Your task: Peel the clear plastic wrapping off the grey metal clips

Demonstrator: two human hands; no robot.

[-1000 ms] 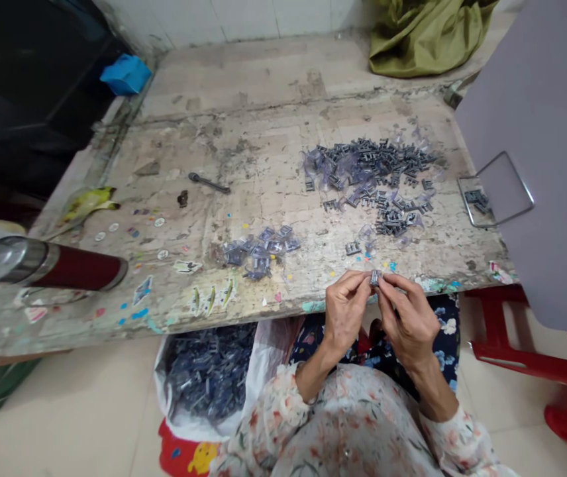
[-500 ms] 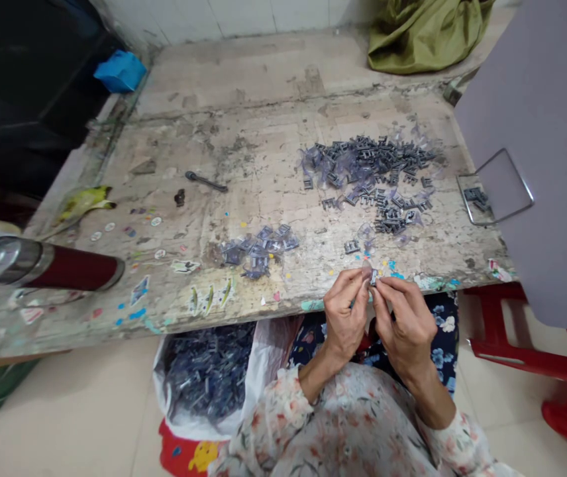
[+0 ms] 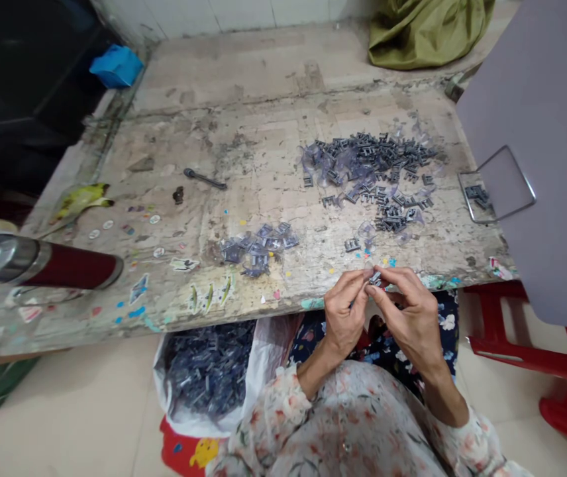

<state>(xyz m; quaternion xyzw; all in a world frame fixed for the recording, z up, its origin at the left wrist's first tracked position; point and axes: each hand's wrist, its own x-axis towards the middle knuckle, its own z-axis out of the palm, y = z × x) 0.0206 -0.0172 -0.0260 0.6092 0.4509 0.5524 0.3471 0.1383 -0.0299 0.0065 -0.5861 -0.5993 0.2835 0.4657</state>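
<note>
At the table's front edge my left hand (image 3: 346,311) and my right hand (image 3: 409,315) meet, fingertips closed around a small grey plastic piece (image 3: 375,278). The left thumb and index finger pinch its left side, where a clear part seems to be, mostly hidden by the fingers. My right thumb and index finger grip the other side. Just beyond the hands lies a single grey plastic clip (image 3: 352,245). Farther back spreads a pile of grey clips (image 3: 377,156) mixed with clear plastic pieces. A smaller group of clear pieces with grey clips (image 3: 258,246) lies to the left.
A white sack (image 3: 164,391) full of similar pieces stands below the table edge. At left lie a dark red thermos (image 3: 77,265), a banana peel (image 3: 82,199) and a dark rod-like tool (image 3: 205,179). A grey panel with a wire loop (image 3: 532,189) borders the right; red stools (image 3: 526,338) stand beneath.
The right fingers have shifted their grip, with the thumb extended and more of the grey piece showing. My left hand has stayed nearly in place.
</note>
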